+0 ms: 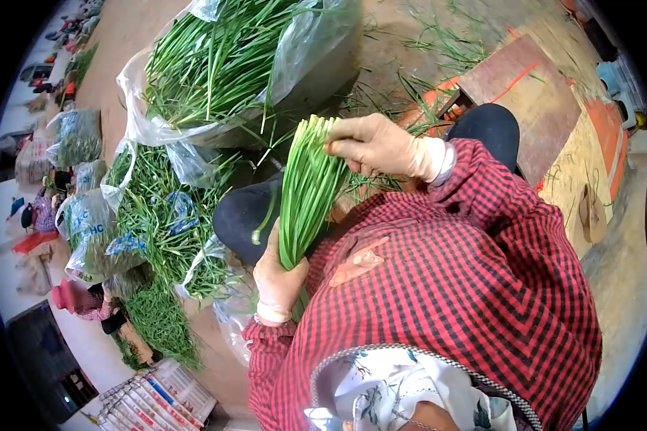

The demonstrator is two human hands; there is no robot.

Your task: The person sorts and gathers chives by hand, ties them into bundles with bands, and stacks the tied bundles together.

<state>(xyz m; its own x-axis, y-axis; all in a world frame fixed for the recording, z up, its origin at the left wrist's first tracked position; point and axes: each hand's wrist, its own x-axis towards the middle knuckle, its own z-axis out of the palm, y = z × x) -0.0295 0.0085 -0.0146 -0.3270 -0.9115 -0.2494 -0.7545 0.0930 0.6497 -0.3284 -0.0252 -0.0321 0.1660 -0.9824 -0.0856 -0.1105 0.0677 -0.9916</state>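
My left hand [279,279], in a thin pale glove, is wrapped round the leafy lower end of a bunch of garlic chives [309,190]. The bunch stands nearly upright over my lap, its pale stem ends at the top. My right hand [384,147], also gloved, is closed, with thumb and fingers pinching at those stem ends from the right side. A loose curled leaf [266,212] hangs to the left of the bunch. What lies inside the right palm is hidden.
A large plastic-lined container [133,86] heaped with long green leaves stands ahead. Loose trimmings [158,215] and plastic bags lie at the left. A reddish board [517,93] is at the right. Farther left, another person in a red hat [68,296] sits near filled bags [86,230].
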